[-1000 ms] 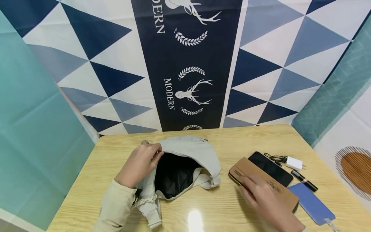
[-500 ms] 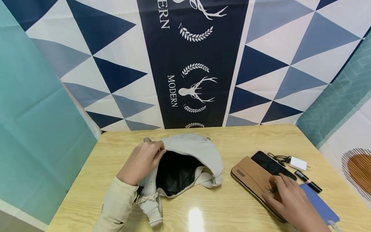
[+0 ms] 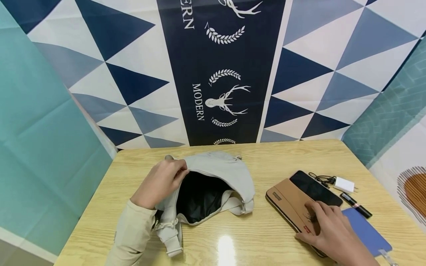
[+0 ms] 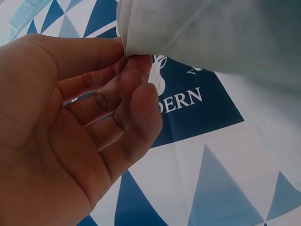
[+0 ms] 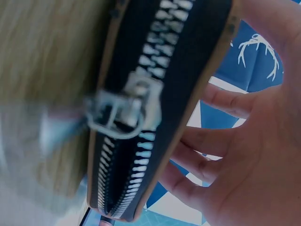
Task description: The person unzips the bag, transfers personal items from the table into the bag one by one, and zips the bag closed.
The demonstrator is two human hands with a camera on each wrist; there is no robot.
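My left hand (image 3: 159,184) pinches the top rim of a light grey waist bag (image 3: 217,164). Its mouth gapes, showing the black lining (image 3: 203,195). In the left wrist view, thumb and index finger meet on the pale bag cloth (image 4: 197,33). My right hand (image 3: 332,229) spans a tan zip wallet (image 3: 293,199) at the right of the table, thumb at the near edge and curved fingers towards the far one. Close in the right wrist view are the wallet's zipper pull (image 5: 124,106) and metal teeth; the fingertips are hidden behind its edge.
A black phone (image 3: 316,188) lies against the wallet's far side. Beyond it sit a white charger (image 3: 344,184) with a black cable (image 3: 321,179), and a dark lipstick-like tube (image 3: 356,205). A blue flat case (image 3: 367,231) is partly behind my right hand. Patterned cloth backs the table (image 3: 126,207).
My right hand has slid rightwards along the wallet, and its thumb has come down to the near edge. The left hand keeps holding the bag's rim. The head view has shifted slightly.
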